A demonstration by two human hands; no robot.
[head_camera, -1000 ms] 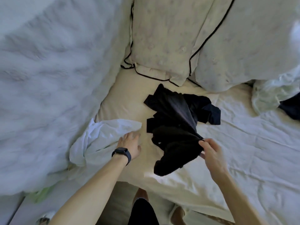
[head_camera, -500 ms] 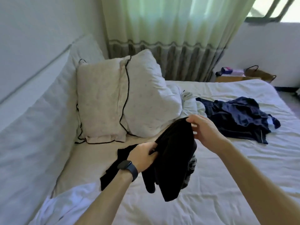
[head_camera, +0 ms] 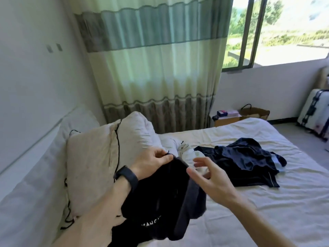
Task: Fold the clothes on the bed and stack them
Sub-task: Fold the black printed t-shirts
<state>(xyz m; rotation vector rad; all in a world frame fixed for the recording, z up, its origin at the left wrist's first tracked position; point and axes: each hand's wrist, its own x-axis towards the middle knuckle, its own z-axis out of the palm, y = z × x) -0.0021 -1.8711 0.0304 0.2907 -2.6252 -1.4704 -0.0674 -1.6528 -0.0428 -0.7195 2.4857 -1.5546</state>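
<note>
Two hands are showing at the near middle. The left hand (head_camera: 153, 163), wearing one black wristband (head_camera: 126, 177), is pinching the top edge of one black garment (head_camera: 160, 195) between thumb and fingers and is holding it up over the near edge of the bed (head_camera: 267, 214). The right hand (head_camera: 211, 177) is hovering just right of that edge with its fingers loosely spread and gripping nothing; whether the forefinger is touching the cloth cannot be told.

The black garment is hanging down from the left hand in folds. White lettering is running across its lower part; only "ANC" is reading clearly, and the other letters are bending out of sight.

Farther right, one dark navy heap of clothing (head_camera: 245, 163) is lying crumpled on the sheet, apart from the held garment. One white bundle of cloth (head_camera: 187, 151) is lying between the hands and that heap.

To the left, two pale pillows are leaning upright: the nearer pillow (head_camera: 89, 166), edged with black piping, and the farther pillow (head_camera: 138, 134). One green-banded curtain (head_camera: 151, 68) is hanging behind them beside one open window (head_camera: 284, 32). At the far right, one white suitcase (head_camera: 316, 114) is standing on the floor, and one basket (head_camera: 254, 111) is sitting beyond the bed's far corner.
</note>
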